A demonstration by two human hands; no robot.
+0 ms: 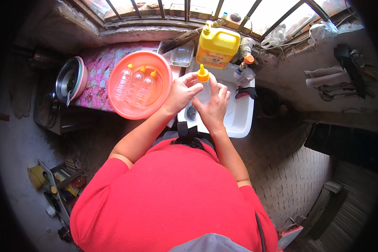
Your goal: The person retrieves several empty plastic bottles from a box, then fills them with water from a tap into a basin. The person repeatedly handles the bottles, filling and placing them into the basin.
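Observation:
Over the white sink point(247, 116), a clear plastic squeeze bottle with a yellow nozzle cap point(203, 75) stands roughly upright between my hands. My left hand point(183, 91) has its fingers at the bottle's left side, near the cap. Fingers and thumb of my right hand point(214, 105) are round its right side. The bottle's lower part is partly hidden. Left of my hands, a round orange-pink plastic basin point(113, 102) holds three similar clear bottles point(145, 91) with yellow nozzle caps, lying side by side. A dark mesh scouring pad point(191, 112) lies in the sink below my hands.
A yellow pump jug point(219, 47) stands at the sink's back edge, beside a tap with an orange handle point(248, 59). A dark glove or cloth point(246, 92) hangs on the right rim. Stacked bowls point(71, 80) and a clear tray point(182, 56) are on the left; a straw brush point(179, 41) lies behind.

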